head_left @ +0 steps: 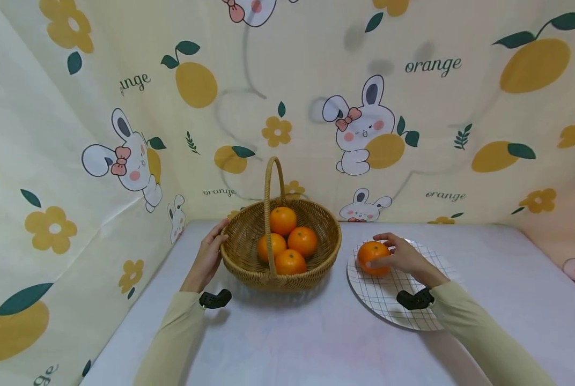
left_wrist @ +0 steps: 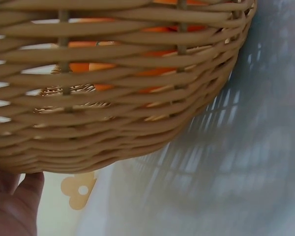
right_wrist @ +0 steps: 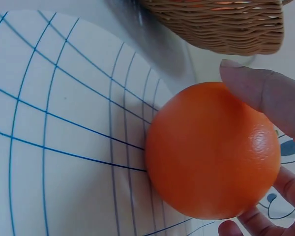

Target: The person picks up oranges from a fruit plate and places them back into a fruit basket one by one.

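Note:
A round wicker basket [head_left: 331,252] with a tall handle stands on the table, several oranges [head_left: 289,262] inside it. My left hand [head_left: 209,252] holds the basket's left rim, and in the left wrist view its fingertips [left_wrist: 32,189] meet the woven edge. Over to the right, my right hand [head_left: 403,257] grips a single orange [head_left: 371,257], its thumb [right_wrist: 255,88] on one side and its other fingers around the far side. That orange is at the left part of a white plate [head_left: 413,316] with a blue grid pattern, close over its surface.
The pale tabletop [head_left: 287,343] runs along the front. Behind and to the left hangs a cream cloth [head_left: 287,69] printed with rabbits, flowers and oranges. A gap of table separates basket and plate. A black wrist camera [head_left: 415,299] sits on the right wrist.

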`<state>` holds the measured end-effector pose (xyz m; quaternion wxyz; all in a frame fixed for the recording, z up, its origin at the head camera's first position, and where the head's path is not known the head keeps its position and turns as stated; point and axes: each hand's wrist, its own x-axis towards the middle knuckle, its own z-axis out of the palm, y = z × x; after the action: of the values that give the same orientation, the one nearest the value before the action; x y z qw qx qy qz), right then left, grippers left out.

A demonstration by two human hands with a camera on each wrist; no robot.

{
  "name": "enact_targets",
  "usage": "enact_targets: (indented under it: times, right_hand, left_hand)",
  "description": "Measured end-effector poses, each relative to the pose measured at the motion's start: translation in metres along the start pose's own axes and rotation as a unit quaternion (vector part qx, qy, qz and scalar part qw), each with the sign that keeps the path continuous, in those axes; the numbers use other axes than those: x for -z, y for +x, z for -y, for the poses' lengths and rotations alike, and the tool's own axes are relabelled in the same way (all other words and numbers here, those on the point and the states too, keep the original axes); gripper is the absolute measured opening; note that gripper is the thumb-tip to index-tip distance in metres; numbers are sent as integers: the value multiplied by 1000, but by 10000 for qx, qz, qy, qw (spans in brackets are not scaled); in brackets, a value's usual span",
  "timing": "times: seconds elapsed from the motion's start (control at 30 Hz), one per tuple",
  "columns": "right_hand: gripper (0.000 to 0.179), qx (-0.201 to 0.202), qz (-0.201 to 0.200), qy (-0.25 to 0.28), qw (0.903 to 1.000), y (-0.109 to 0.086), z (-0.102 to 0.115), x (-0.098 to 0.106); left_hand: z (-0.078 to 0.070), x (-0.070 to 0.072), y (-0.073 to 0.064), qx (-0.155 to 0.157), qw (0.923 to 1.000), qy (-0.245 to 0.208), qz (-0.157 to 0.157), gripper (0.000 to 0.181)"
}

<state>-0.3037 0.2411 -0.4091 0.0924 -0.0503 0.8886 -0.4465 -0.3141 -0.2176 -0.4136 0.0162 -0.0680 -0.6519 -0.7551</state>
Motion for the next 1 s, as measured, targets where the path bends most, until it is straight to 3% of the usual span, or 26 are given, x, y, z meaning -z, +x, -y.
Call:
enact_targets:
  times: [0.23, 0.63, 1.0]
  right_hand:
    - [80, 23, -108, 27, 9999, 2, 0, 0]
    - [77, -10, -279, 50, 9996, -4, 13, 4]
    - [78, 489, -505, 356, 9969, -10, 44, 22]
  left_hand:
    - [-5, -1, 5, 3, 10000, -11, 42, 52]
    - [-6, -2, 1, 82, 9999, -63, -5, 52]
    - [-4, -1, 1, 114, 9999, -62, 11, 52]
